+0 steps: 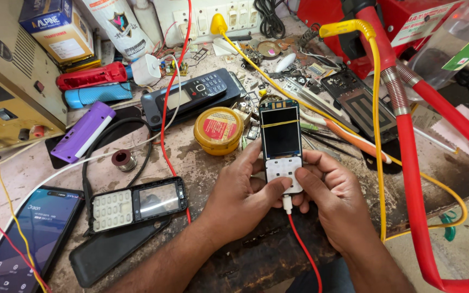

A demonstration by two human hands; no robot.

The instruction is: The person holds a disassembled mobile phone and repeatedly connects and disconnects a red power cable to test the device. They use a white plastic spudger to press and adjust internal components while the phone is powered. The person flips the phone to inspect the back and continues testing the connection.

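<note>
Cluttered across the whole frame, a worn repair bench (202, 163) carries tools, wires and phone parts.

Centre of frame: a bare keypad phone assembly (281, 145), with dark screen and white key membrane, is held upright above the bench. The left hand (242, 198) grips its lower left edge, thumb pressed on the white membrane. The right hand (327, 198) closes on the lower right edge, thumb also on the membrane. Both hands pinch the assembly between thumb and fingers.

A white plug with a red cable (302, 252) enters the bottom of the assembly and runs to the lower edge of the frame.

Just above and left of the hands stands a round yellow tin (219, 130). Lower left: an open phone front housing (137, 204) lies on a black back cover (109, 252), beside a lit smartphone (25, 241). Upper centre: a dark keypad phone (196, 92). Left of centre: a purple case (84, 132) and a solder spool (123, 159). Right side: a thick red hose (416, 184) and a thin yellow wire (376, 135) cross the bench.
</note>
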